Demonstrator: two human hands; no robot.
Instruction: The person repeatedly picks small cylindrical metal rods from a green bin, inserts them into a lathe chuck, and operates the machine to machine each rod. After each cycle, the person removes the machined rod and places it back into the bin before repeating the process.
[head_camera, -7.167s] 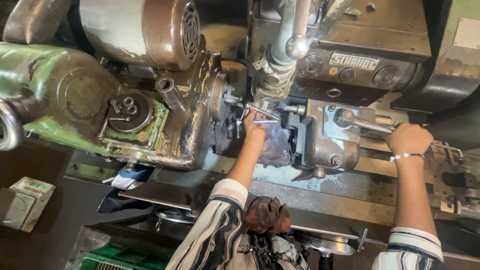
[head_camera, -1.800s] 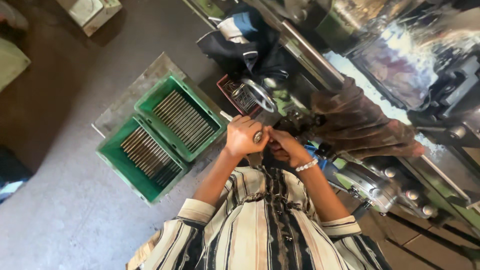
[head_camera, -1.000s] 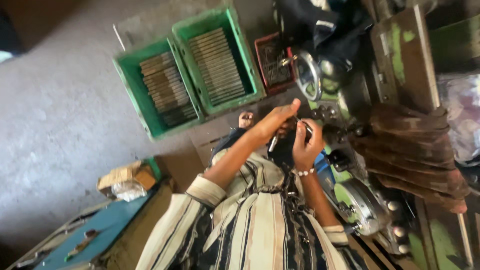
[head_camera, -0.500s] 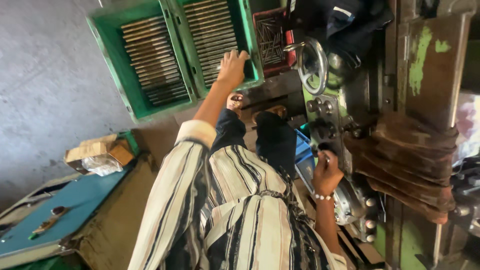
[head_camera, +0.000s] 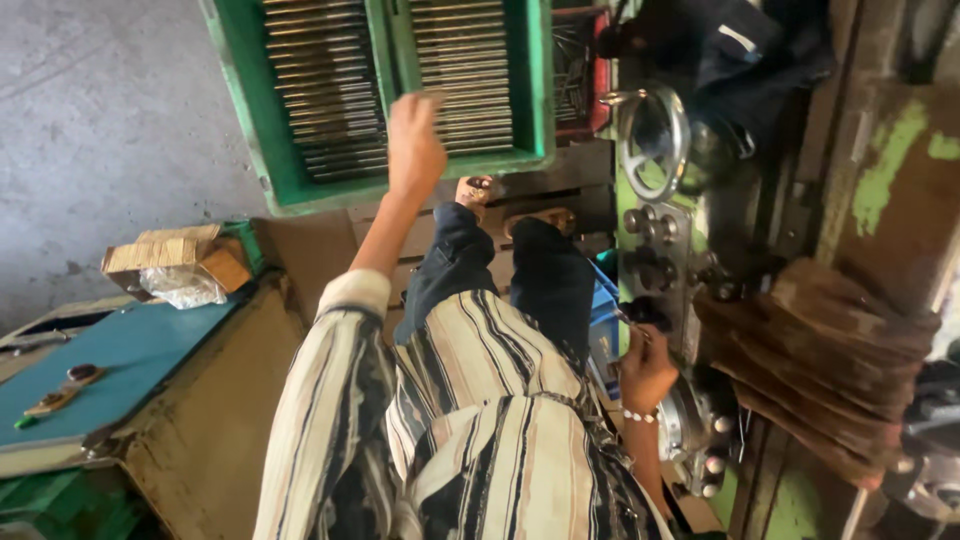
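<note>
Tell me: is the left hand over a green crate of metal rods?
Yes, the left hand reaches above the rods in a green crate.

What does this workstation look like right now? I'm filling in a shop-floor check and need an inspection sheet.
Surface: grey concrete floor, worn and stained.
Job's things: two green trays side by side on the floor, each filled with rows of thin metal rods.
Clutter: open cardboard box with a plastic bag; small tools on a blue tabletop; brown rags draped on the machine.
Grippers: left hand stretched over the trays, holding nothing visible; right hand at the green machine's control knobs, grip unclear.
Cables: nothing seen.
Surroundings: handwheel on the machine; red crate beside the trays.
</note>
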